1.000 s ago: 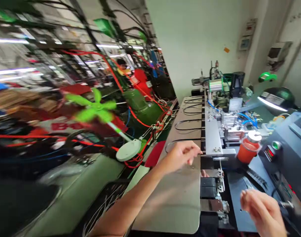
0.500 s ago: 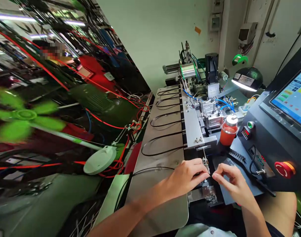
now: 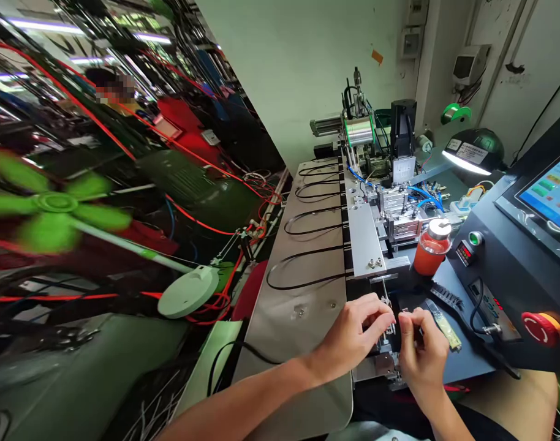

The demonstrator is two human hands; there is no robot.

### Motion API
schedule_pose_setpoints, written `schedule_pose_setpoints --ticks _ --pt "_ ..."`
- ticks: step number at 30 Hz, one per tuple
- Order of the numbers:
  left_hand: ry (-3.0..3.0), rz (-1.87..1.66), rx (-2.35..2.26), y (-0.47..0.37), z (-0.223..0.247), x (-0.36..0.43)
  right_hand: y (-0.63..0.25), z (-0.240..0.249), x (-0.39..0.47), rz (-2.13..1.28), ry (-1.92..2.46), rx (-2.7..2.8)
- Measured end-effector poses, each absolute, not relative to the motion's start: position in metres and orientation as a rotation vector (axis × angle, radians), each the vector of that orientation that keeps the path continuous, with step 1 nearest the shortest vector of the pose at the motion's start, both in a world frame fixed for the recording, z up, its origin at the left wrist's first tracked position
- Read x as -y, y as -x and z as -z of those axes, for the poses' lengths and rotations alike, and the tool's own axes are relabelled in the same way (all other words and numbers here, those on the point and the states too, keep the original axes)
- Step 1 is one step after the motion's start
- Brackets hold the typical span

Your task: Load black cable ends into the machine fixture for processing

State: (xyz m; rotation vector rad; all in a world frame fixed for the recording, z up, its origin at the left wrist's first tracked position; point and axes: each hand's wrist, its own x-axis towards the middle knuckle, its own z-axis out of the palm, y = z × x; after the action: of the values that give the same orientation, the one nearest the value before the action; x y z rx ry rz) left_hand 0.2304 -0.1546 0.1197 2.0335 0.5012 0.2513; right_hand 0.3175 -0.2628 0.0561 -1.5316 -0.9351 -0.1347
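Observation:
Close together over the near end of the machine fixture (image 3: 385,364) are both of my hands. My left hand (image 3: 365,327) is pinched, thumb against fingers, beside the small metal clamp parts; what it holds is too small to make out. A short gap to the right, my right hand (image 3: 422,346) has its thumb and fingers pressed together, with a tiny item at the tips that I cannot identify. A black cable (image 3: 243,344) curves over the metal table (image 3: 307,324) and passes behind my left forearm. More black cable loops (image 3: 280,286) lie farther up the table.
A red jar (image 3: 431,248) with a metal top stands behind my right hand. Near it are a black brush (image 3: 446,295) and a flat strip (image 3: 445,327). A control panel with a red stop button (image 3: 540,327) is at right, a green fan (image 3: 54,202) at left.
My right hand has turned more upright and its fingers have closed up. The flat strip beside it shows more. The near cable has shifted left and arches higher.

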Motion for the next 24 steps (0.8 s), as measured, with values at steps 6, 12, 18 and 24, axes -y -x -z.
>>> schedule_pose_setpoints --ticks 6,12,18,24 --pt "-2.310 -0.146 -0.606 -0.234 -0.111 0.133 -0.344 -0.049 0.278 -0.097 1.654 0.741" --pt "-2.350 -0.053 -0.638 -0.237 -0.107 0.130 -0.349 -0.040 0.283 -0.216 1.659 0.608" --pt "-2.407 -0.063 -0.651 -0.235 -0.105 0.131 -0.348 -0.041 0.283 -0.225 1.662 0.628" --pt "-2.402 -0.053 -0.670 -0.238 -0.106 0.132 -0.353 -0.037 0.278 -0.295 1.675 0.745"
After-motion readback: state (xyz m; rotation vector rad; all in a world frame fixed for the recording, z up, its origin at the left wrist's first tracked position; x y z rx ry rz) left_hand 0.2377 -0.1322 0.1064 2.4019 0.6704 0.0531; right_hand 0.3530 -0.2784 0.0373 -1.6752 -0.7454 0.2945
